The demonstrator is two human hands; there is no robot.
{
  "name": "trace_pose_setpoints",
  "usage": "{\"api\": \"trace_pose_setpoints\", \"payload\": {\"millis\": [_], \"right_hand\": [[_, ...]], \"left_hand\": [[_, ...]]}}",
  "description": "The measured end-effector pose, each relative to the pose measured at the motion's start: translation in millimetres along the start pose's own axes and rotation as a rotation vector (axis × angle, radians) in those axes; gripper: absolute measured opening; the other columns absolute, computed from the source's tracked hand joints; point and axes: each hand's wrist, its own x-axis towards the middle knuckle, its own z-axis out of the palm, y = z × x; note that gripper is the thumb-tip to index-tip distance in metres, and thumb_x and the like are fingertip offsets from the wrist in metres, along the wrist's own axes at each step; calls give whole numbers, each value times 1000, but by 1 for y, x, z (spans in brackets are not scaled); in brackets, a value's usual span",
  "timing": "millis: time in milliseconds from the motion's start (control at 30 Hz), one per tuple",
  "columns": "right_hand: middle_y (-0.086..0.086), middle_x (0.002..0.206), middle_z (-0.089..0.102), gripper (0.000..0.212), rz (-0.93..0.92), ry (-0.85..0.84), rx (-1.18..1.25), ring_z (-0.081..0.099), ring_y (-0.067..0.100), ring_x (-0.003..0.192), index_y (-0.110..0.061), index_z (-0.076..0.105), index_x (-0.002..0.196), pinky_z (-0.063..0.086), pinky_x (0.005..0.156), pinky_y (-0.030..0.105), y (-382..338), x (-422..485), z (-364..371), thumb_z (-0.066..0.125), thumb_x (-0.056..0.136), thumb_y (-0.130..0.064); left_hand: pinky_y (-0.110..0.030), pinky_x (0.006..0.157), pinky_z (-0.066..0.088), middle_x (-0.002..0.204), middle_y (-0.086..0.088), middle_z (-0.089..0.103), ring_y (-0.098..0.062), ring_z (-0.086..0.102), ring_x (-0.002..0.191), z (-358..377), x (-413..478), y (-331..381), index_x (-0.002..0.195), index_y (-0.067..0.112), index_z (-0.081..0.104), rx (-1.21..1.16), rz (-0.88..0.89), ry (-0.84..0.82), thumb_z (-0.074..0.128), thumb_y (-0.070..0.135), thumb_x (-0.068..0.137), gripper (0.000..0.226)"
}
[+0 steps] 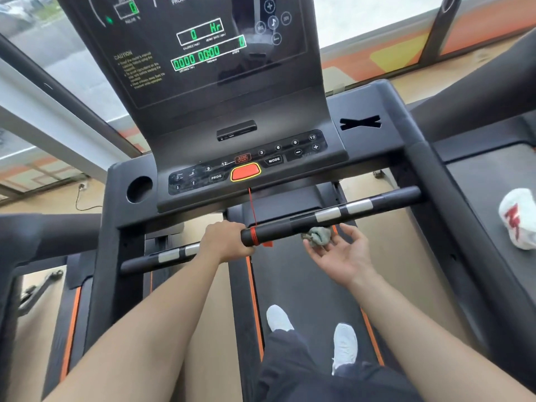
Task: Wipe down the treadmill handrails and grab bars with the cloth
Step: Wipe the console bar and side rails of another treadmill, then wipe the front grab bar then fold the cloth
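The treadmill has two short black grab bars with silver grip sensors below the console. My left hand (226,242) grips the inner end of the left grab bar (162,255). My right hand (342,256) is palm up beneath the right grab bar (333,214), fingers fairly straight. A small bunched grey cloth (317,235) lies on its fingertips against the underside of that bar. The thumb stands apart from the cloth. Thick black side handrails run out at the left (34,236) and the right (475,105).
The console (246,158) with lit green readouts rises ahead. A red safety cord (251,210) hangs from its red button (246,172) and wraps the right bar's inner end. My white shoes (343,343) stand on the belt. A white towel with red marks (519,219) lies on the neighbouring treadmill.
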Motion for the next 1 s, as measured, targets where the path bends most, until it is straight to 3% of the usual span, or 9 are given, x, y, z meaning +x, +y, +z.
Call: {"api": "trace_pose_setpoints", "payload": {"millis": [133, 300, 433, 633, 733, 800, 900, 1000], "right_hand": [[15, 138, 59, 64, -96, 13, 16, 57, 37, 125, -9, 57, 136, 44, 105, 53, -13, 1, -2, 64, 75, -24], [17, 126, 60, 30, -15, -28, -129, 55, 38, 129, -7, 62, 112, 42, 108, 53, 9, 5, 10, 56, 91, -27], [19, 118, 59, 34, 86, -76, -224, 53, 39, 132, -2, 61, 113, 43, 108, 53, 36, 10, 18, 59, 87, -24], [24, 141, 55, 56, 81, -43, -125, 56, 43, 127, 2, 53, 134, 45, 106, 51, 31, 5, 15, 60, 81, -14], [23, 132, 59, 46, 2, 2, -54, 62, 43, 116, 1, 59, 118, 46, 105, 47, 2, -4, 5, 58, 74, -11], [21, 129, 60, 41, -57, 21, -31, 60, 42, 120, 1, 60, 113, 46, 104, 46, -22, -11, -5, 56, 73, -10], [18, 134, 57, 37, -142, 49, -14, 56, 38, 128, -1, 59, 119, 49, 100, 45, -54, -19, -18, 49, 85, -12], [16, 142, 55, 45, -241, 96, 11, 55, 34, 130, -3, 56, 132, 51, 97, 43, -80, -25, -25, 48, 90, -15]], "left_hand": [[-28, 69, 51, 80, 12, 66, -15, 63, 77, -1, -2, 0, 87, 32, 64, 8, 9, 4, 65, 63, 73, 34], [-31, 74, 55, 78, 11, 67, -18, 66, 77, 1, -1, 0, 83, 33, 63, -19, -7, 17, 63, 65, 69, 36], [-31, 72, 54, 78, 10, 67, -20, 66, 78, 2, -1, -1, 82, 32, 62, -23, -1, 17, 62, 65, 69, 35], [-32, 71, 53, 78, 9, 66, -23, 66, 79, 3, -3, 0, 84, 33, 61, -78, -14, 15, 60, 65, 66, 37], [-35, 68, 51, 86, 10, 60, -23, 61, 76, 7, -9, 1, 92, 31, 49, -224, -1, 110, 72, 53, 64, 42], [-35, 66, 49, 98, 5, 51, -24, 55, 79, 10, -10, 0, 102, 25, 46, -313, 58, 228, 81, 44, 60, 58], [-37, 84, 47, 115, -6, 49, -27, 50, 103, 9, -9, 7, 120, 15, 51, -281, 223, 415, 75, 48, 58, 74], [-40, 101, 38, 128, -5, 51, -28, 45, 121, -1, -3, 31, 131, 19, 56, -211, 355, 434, 68, 55, 62, 79]]}}
